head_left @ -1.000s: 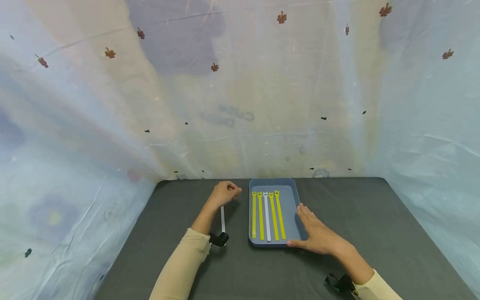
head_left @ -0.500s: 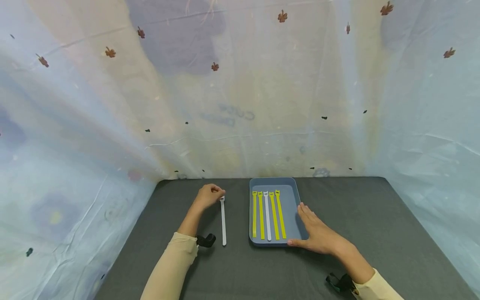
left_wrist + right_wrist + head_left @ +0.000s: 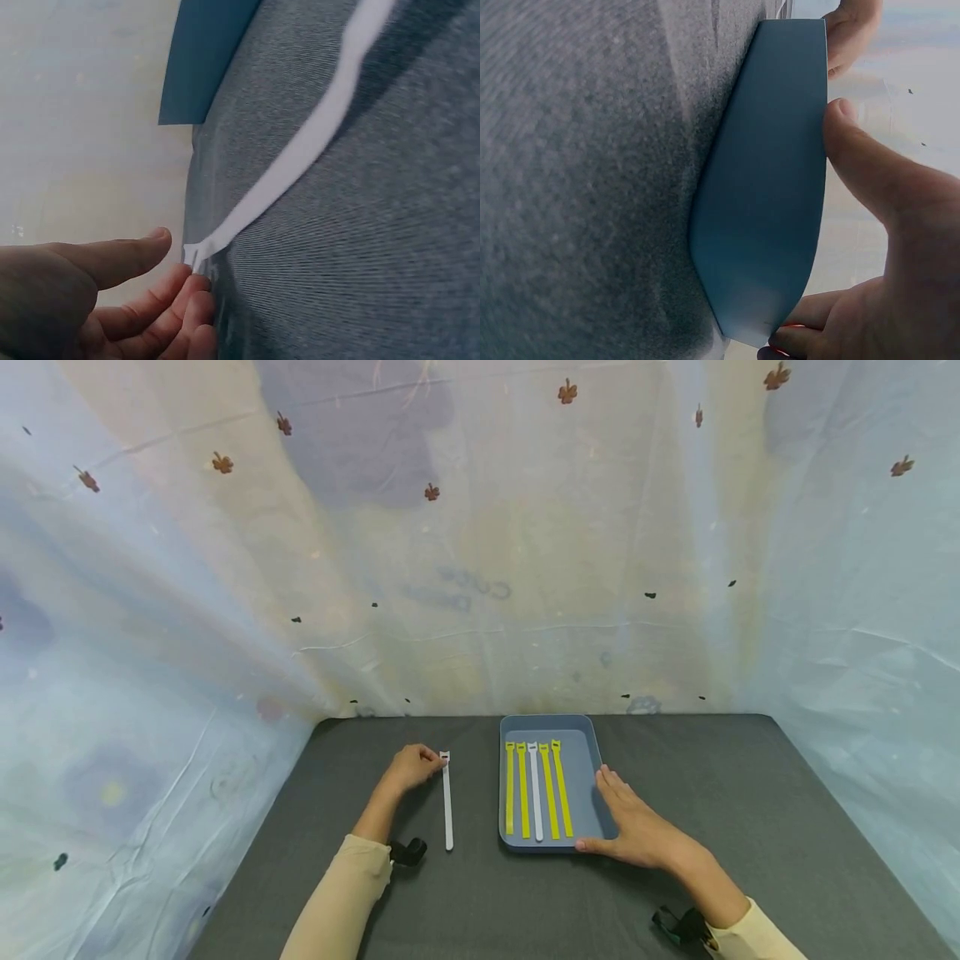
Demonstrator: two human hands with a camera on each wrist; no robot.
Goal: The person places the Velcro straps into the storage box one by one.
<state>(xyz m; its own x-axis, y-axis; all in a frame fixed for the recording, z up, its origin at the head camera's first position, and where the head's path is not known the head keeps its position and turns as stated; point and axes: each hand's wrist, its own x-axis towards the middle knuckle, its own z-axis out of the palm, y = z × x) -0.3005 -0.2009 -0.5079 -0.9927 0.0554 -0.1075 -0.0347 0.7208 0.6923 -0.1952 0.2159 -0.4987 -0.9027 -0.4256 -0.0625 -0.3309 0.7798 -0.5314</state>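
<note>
A white strap-type cable tie [image 3: 447, 810] lies lengthwise on the dark tabletop, left of the blue-grey tray [image 3: 600, 802]. My left hand [image 3: 411, 768] is at its far, slotted end. In the left wrist view the fingertips [image 3: 199, 281] touch or nearly touch that end of the cable tie [image 3: 300, 150], and the thumb stands apart from them. My right hand [image 3: 637, 835] rests against the tray's near right corner, fingers along the right side, thumb on the near rim. Inside the tray, several yellow cable ties [image 3: 522, 793] and one white cable tie [image 3: 536, 793] lie side by side.
The dark cloth-covered table [image 3: 750, 810] ends at a pale patterned curtain [image 3: 480, 568] behind and at both sides. The tray's far edge is close to the curtain. Black camera straps [image 3: 408, 852] sit on both wrists.
My left hand has moved left and then slightly toward me, uncovering the slotted end of the white cable tie on the table. My right hand has stayed on the tray.
</note>
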